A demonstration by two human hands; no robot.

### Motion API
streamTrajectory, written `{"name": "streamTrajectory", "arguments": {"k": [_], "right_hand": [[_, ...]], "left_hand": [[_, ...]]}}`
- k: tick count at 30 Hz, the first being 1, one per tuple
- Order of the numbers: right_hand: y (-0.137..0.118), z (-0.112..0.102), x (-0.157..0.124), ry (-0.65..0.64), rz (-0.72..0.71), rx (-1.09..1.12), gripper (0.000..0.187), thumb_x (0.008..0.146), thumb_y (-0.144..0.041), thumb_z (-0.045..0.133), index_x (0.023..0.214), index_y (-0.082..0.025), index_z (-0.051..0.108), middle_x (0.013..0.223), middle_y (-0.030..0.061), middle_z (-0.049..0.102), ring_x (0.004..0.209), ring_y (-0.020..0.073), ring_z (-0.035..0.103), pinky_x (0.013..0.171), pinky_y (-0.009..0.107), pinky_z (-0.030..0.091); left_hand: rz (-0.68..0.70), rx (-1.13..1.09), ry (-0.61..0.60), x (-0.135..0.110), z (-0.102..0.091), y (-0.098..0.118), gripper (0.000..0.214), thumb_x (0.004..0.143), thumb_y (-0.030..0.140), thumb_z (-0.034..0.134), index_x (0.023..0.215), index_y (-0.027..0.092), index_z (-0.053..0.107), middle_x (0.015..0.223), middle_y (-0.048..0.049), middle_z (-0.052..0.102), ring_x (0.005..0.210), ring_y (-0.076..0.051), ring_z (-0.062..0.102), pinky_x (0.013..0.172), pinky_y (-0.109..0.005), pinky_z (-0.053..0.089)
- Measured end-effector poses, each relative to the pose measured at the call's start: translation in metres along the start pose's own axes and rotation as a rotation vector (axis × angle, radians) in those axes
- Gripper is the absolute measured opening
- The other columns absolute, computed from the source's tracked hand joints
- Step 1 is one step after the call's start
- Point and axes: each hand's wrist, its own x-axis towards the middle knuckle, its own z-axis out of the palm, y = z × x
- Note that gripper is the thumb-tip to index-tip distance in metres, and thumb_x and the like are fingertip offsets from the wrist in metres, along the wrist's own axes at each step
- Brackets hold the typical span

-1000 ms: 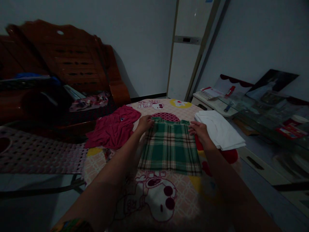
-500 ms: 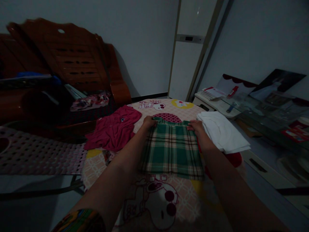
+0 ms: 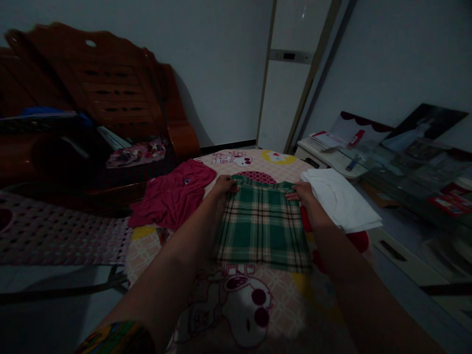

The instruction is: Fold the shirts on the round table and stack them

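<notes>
A green plaid cloth garment, folded into a rough rectangle, lies on the round table's patterned cover. My left hand grips its far left corner, fingers closed on the fabric. At the far right corner, my right hand pinches the cloth in the same way. The far edge between both hands looks slightly gathered. Left of the garment rests a crumpled dark pink shirt. A folded white cloth lies on the right, close to my right hand.
A woven chair stands left of the table, and a wooden armchair with clothes on its seat is behind it. To the right are a glass-topped table and a low white cabinet. A tall white air conditioner stands in the corner.
Both hands have spread slightly apart at the far corners, and the garment's far edge is stretched a little wider. The view has shifted slightly.
</notes>
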Motion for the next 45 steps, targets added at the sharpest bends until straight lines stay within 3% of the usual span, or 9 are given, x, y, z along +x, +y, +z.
{"name": "streamTrajectory", "arguments": {"k": [4, 9, 17, 23, 30, 36, 39, 43, 45], "right_hand": [[-0.004, -0.009, -0.023, 0.053, -0.087, 0.046, 0.017, 0.083, -0.007, 0.056, 0.098, -0.016, 0.053, 0.056, -0.0038, 0.062, 0.048, 0.017, 0.068, 0.045, 0.024, 0.056], [-0.005, -0.024, -0.074, 0.011, -0.299, 0.142, 0.016, 0.077, -0.016, 0.061, 0.088, -0.02, 0.052, 0.066, -0.003, 0.067, 0.058, 0.0179, 0.071, 0.052, 0.025, 0.059], [0.027, -0.045, -0.142, -0.047, -0.336, 0.075, 0.026, 0.076, -0.036, 0.069, 0.092, -0.021, 0.055, 0.077, 0.0028, 0.071, 0.074, 0.0222, 0.074, 0.068, 0.034, 0.063], [0.054, -0.042, -0.156, -0.122, -0.313, -0.058, 0.023, 0.073, -0.036, 0.068, 0.087, -0.021, 0.059, 0.071, 0.0012, 0.069, 0.067, 0.0192, 0.071, 0.066, 0.032, 0.061], [0.044, -0.049, -0.16, -0.1, -0.375, 0.008, 0.017, 0.075, -0.032, 0.064, 0.087, -0.021, 0.06, 0.074, 0.0014, 0.071, 0.071, 0.0199, 0.072, 0.068, 0.032, 0.061], [0.056, -0.06, -0.159, -0.223, -0.383, -0.277, 0.009, 0.073, -0.03, 0.062, 0.076, -0.022, 0.064, 0.07, -0.0002, 0.069, 0.065, 0.0177, 0.067, 0.061, 0.027, 0.055], [0.056, -0.065, -0.159, -0.274, -0.467, -0.453, 0.022, 0.08, -0.037, 0.058, 0.066, -0.021, 0.065, 0.065, 0.0002, 0.066, 0.06, 0.0158, 0.061, 0.055, 0.024, 0.047], [0.051, -0.063, -0.157, -0.165, -0.515, -0.527, 0.036, 0.086, -0.043, 0.054, 0.059, -0.021, 0.064, 0.053, -0.0004, 0.059, 0.049, 0.0137, 0.052, 0.05, 0.024, 0.041], [0.049, -0.057, -0.155, -0.082, -0.581, -0.526, 0.029, 0.085, -0.041, 0.057, 0.067, -0.021, 0.067, 0.059, 0.0007, 0.064, 0.054, 0.0149, 0.056, 0.055, 0.025, 0.046]], "left_hand": [[0.116, -0.095, -0.066, -0.017, -0.011, 0.004, 0.017, 0.082, 0.018, 0.069, 0.079, 0.014, 0.053, 0.061, 0.0021, 0.063, 0.055, -0.011, 0.066, 0.055, -0.021, 0.055], [0.284, -0.042, -0.194, -0.063, -0.036, 0.015, 0.029, 0.075, 0.037, 0.076, 0.081, 0.013, 0.06, 0.079, -0.0037, 0.07, 0.074, -0.016, 0.07, 0.071, -0.027, 0.058], [0.238, 0.246, -0.195, -0.13, -0.067, 0.012, 0.049, 0.086, 0.061, 0.054, 0.083, 0.015, 0.071, 0.084, -0.0067, 0.072, 0.083, -0.019, 0.067, 0.07, -0.025, 0.052], [0.156, 0.38, -0.382, -0.137, -0.07, -0.011, 0.052, 0.082, 0.061, 0.055, 0.081, 0.014, 0.077, 0.066, -0.0038, 0.065, 0.058, -0.012, 0.05, 0.053, -0.022, 0.039], [0.179, 0.286, -0.324, -0.142, -0.072, 0.002, 0.046, 0.082, 0.055, 0.057, 0.087, 0.014, 0.078, 0.051, 0.0027, 0.044, 0.049, -0.009, 0.036, 0.047, -0.021, 0.029], [0.07, 0.287, -0.416, -0.151, -0.072, -0.009, 0.047, 0.074, 0.06, 0.065, 0.083, 0.016, 0.077, 0.064, -0.0017, 0.061, 0.055, -0.011, 0.048, 0.051, -0.022, 0.041], [0.006, 0.313, -0.483, -0.154, -0.073, -0.011, 0.048, 0.073, 0.062, 0.065, 0.079, 0.016, 0.076, 0.075, -0.0067, 0.07, 0.061, -0.014, 0.057, 0.056, -0.024, 0.048], [0.041, 0.43, -0.548, -0.151, -0.076, -0.002, 0.043, 0.078, 0.057, 0.061, 0.072, 0.016, 0.074, 0.067, -0.0065, 0.069, 0.052, -0.014, 0.058, 0.051, -0.024, 0.046], [0.171, 0.542, -0.466, -0.144, -0.071, 0.003, 0.036, 0.081, 0.049, 0.061, 0.072, 0.017, 0.073, 0.062, -0.0048, 0.067, 0.053, -0.015, 0.059, 0.053, -0.024, 0.047]]}}
